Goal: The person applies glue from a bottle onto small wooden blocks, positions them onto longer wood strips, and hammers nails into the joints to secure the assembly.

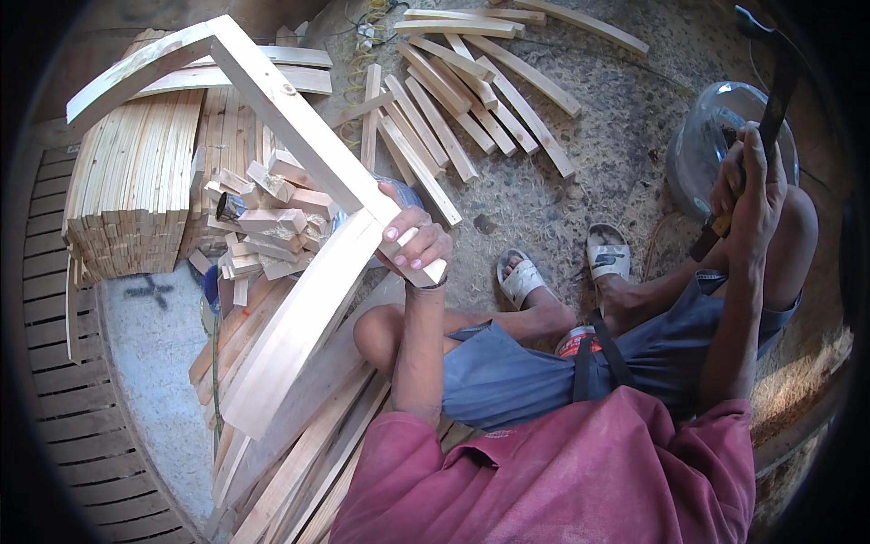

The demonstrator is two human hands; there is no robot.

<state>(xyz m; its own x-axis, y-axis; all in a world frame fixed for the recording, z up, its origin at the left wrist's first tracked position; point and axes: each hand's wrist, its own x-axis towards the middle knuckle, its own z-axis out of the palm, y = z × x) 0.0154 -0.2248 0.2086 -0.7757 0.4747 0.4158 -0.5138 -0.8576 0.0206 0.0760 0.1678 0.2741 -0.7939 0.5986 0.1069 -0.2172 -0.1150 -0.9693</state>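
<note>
One wooden frame (three pieces joined, two curved) sits in the left hand, fingers clenched around its corner, the frame stretching toward ten o'clock. The right hand grips one hammer, raised at two o'clock. Beyond, about fifteen loose slats lie at twelve o'clock.

Bright, even daylight falls from about 12 o'clock, with soft shadows. Fisheye bending grows toward the rim, which is black all round.
</note>
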